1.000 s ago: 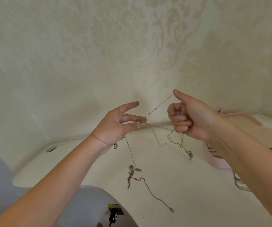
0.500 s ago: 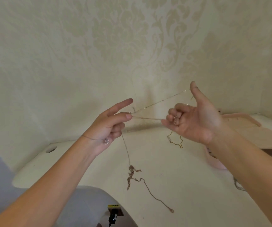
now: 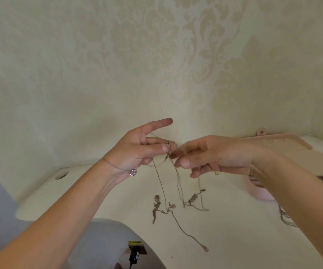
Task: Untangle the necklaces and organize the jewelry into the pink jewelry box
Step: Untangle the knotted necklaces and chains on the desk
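so the left hand (image 3: 137, 150) pinches the necklaces (image 3: 159, 180), strands dangling straight below; right hand (image 3: 221, 156) sits just beside it, grip too blurry to call

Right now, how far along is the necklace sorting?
Done: only the pink jewelry box stands open. In hand: left hand pinches the tangled necklace chains; right hand, blurred, meets them. Left: chains trail on the table; whether the box holds jewelry is hidden.

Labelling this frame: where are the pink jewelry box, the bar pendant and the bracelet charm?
pink jewelry box (image 3: 259, 193): head view, front wall.
bar pendant (image 3: 193, 198): head view, middle of bar.
bracelet charm (image 3: 133, 172): head view, centre stone.
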### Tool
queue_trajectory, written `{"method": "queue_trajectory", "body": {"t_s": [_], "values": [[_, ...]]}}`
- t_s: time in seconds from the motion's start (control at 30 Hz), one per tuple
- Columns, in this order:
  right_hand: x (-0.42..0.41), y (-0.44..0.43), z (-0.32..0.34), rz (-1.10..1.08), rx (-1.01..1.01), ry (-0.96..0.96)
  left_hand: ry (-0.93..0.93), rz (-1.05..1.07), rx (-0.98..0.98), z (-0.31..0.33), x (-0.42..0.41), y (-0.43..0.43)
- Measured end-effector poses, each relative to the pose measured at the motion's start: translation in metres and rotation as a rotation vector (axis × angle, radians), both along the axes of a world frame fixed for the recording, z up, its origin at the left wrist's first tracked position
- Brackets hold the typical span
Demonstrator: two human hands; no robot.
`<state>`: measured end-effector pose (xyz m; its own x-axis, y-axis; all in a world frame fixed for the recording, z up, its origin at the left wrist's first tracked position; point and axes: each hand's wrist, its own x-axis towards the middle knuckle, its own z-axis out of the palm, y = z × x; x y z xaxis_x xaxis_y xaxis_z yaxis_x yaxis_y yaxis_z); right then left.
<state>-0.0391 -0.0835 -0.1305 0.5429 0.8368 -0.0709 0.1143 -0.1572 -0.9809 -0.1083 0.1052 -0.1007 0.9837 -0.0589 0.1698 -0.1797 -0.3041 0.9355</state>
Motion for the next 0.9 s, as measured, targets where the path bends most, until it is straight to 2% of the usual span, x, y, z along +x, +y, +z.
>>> {"method": "queue_trajectory", "body": {"t_s": [0.1,0.2,0.27,0.4,0.53,0.63,0.8,0.9], "values": [[-0.007,0.009,0.004,-0.164,0.133,-0.081,-0.041,0.049,0.068,0.000,0.001,-0.003],[-0.013,0.013,0.006,-0.331,0.125,-0.182,-0.116,0.141,0.102,0.001,0.002,-0.006],[-0.016,0.016,0.005,-0.415,0.144,-0.173,-0.166,0.179,0.102,0.001,0.002,-0.008],[-0.018,0.019,0.003,-0.505,0.209,-0.132,-0.191,0.226,0.196,0.000,0.004,-0.010],[-0.014,0.017,0.003,-0.502,0.241,-0.166,-0.179,0.219,0.219,-0.003,0.003,-0.008],[-0.012,0.013,0.004,-0.429,0.287,-0.155,-0.099,0.144,0.046,-0.002,0.000,-0.007],[-0.014,0.014,0.005,-0.263,0.473,0.043,0.025,-0.069,-0.280,0.003,-0.003,-0.006],[-0.013,0.013,0.006,-0.271,0.517,0.080,0.046,-0.079,-0.355,0.006,-0.005,-0.006]]}}
